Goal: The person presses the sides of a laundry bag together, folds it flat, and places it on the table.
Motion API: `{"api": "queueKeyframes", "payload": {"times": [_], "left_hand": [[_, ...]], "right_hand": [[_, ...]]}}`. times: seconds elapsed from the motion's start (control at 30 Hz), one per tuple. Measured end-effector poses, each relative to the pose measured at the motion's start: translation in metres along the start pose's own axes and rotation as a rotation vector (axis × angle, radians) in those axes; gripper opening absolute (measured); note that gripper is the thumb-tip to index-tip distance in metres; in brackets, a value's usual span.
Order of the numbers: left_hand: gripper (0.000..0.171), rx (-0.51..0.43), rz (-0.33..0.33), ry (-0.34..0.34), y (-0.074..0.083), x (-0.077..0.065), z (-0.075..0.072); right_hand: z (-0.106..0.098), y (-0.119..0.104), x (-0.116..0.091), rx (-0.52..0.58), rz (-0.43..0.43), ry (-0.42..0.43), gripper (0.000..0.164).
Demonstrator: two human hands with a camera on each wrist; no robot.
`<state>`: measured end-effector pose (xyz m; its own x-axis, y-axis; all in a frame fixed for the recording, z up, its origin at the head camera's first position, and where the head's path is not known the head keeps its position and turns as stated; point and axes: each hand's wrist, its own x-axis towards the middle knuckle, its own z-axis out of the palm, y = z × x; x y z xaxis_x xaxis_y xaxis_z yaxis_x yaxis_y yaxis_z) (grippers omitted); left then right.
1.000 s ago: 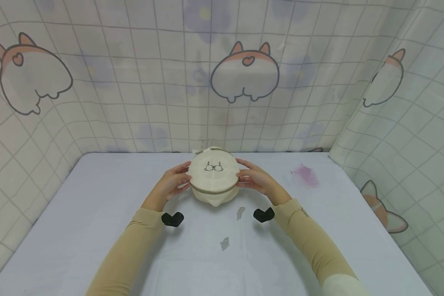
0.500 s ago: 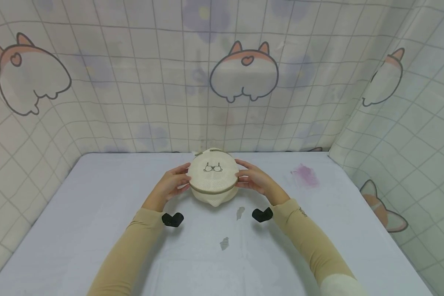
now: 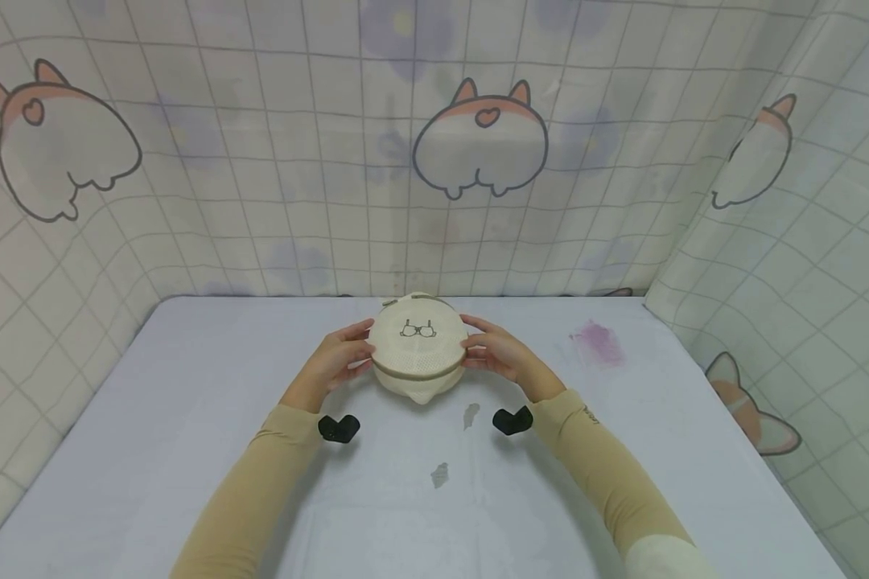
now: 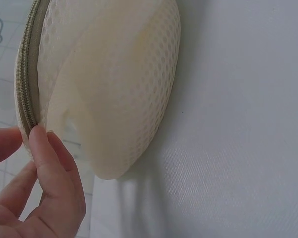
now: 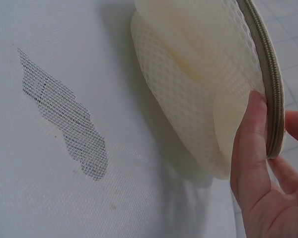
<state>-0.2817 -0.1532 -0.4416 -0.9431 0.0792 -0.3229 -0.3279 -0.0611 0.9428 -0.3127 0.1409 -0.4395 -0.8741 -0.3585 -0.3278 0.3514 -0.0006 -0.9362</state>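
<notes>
A round cream mesh laundry bag with a bra drawn on its top sits at the far middle of the table. My left hand pinches its left edge; in the left wrist view, thumb and fingers grip the rim at the olive zipper. On the opposite side my right hand pinches the rim the same way, its fingertips against the zipper band in the right wrist view. Below the rim the soft mesh body bulges down close over the tabletop, slightly creased.
The bag is on a white-covered table with two grey patches in front of it and a pink stain at right. A grid-patterned curtain with corgi drawings stands behind and at both sides.
Both hands keep their hold on the laundry bag. Its back edge has tipped down very slightly; otherwise only small shifts of the camera show.
</notes>
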Motion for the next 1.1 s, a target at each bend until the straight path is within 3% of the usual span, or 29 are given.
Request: {"api": "queueKeyframes", "payload": {"times": [0.33,0.63,1.1], "left_hand": [[0.065,0.043,0.001,-0.001,-0.0023,-0.0009,-0.0017],[0.068,0.152,0.064,-0.03,-0.0053,-0.0021,0.0009],[0.067,0.158,0.032,-0.016,-0.007,0.0003,0.0]], "right_hand": [[-0.0008,0.0038,0.0025,0.005,0.011,-0.009,0.071],[-0.0013,0.0063,0.0052,-0.017,0.014,-0.003,0.071],[-0.0004,0.0059,0.0049,-0.027,0.028,0.016,0.071]]}}
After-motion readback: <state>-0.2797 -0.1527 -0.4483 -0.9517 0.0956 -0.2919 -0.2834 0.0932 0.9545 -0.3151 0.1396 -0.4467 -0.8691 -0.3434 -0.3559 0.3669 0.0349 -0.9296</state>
